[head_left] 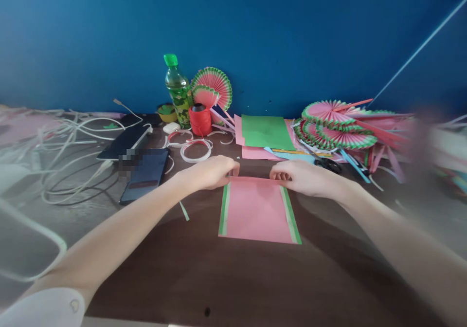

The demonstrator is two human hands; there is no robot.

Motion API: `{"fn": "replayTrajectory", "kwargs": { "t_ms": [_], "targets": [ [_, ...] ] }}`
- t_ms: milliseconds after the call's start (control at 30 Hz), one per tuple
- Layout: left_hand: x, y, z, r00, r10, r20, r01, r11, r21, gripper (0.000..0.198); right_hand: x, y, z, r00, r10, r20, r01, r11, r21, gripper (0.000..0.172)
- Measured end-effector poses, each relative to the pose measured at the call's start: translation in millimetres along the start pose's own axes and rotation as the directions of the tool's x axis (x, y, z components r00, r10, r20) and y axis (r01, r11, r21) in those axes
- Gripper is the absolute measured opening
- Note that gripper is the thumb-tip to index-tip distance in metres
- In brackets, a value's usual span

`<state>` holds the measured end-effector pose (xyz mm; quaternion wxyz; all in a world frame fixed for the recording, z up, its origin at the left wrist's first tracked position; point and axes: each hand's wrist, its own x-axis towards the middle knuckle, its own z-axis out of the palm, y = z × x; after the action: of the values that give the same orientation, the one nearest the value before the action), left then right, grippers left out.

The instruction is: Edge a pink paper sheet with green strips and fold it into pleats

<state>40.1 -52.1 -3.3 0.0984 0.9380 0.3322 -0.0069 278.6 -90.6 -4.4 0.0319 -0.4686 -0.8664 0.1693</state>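
A pink paper sheet [257, 210] with pale and dark green strips along its left and right sides lies on the dark table [175, 278]. At its far left corner, my left hand [218, 171] has its fingers curled and closed on the edge. My right hand [292, 175] pinches the far right corner in the same manner, fingers bent under. The far edge looks slightly raised between both hands; whether it is folded I cannot tell. A thin pale green paper strip [184, 211] lies left of the sheet.
Behind the hands lie green paper [268, 131], scissors [326, 164] and pleated paper fans [333, 122]. A bottle [178, 91], a red thread spool [200, 120] and tape rolls [197, 151] stand back left. Phones [146, 173] and tangled white cables [73, 137] occupy the left side.
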Motion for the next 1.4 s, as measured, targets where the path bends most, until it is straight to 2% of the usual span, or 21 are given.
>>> {"fn": "replayTrajectory", "kwargs": {
  "t_ms": [500, 700, 933, 1100, 1300, 1400],
  "targets": [
    [0, 0, 6.1, 0.997, 0.015, -0.075, -0.011, 0.998, 0.056, 0.019, -2, -4, 5, 0.998, 0.002, -0.063, -0.012, 0.987, -0.163, 0.017],
    [0, 3, 3.5, 0.998, -0.005, -0.065, 0.007, 1.0, 0.03, 0.017, -4, -4, 3, 0.999, 0.009, -0.042, -0.017, 0.982, -0.187, 0.022],
    [-1, 0, 9.4, 0.995, 0.025, -0.099, -0.018, 0.997, 0.07, 0.02, -2, -6, 7, 0.998, 0.009, -0.067, -0.022, 0.979, -0.201, 0.02],
    [-3, 8, 8.0, 0.995, 0.013, -0.098, 0.003, 0.988, 0.156, 0.023, -3, -10, 8, 0.998, 0.0, -0.061, -0.019, 0.953, -0.304, 0.019],
    [-5, 20, 11.0, 0.989, 0.009, -0.146, 0.043, 0.934, 0.354, 0.02, -6, -20, 15, 0.996, -0.026, -0.087, -0.021, 0.865, -0.501, 0.018],
    [-4, 26, 14.4, 0.988, 0.017, -0.154, 0.052, 0.898, 0.437, 0.018, -8, -30, 17, 0.997, 0.014, -0.081, -0.056, 0.835, -0.548, 0.022]
  ]
}}
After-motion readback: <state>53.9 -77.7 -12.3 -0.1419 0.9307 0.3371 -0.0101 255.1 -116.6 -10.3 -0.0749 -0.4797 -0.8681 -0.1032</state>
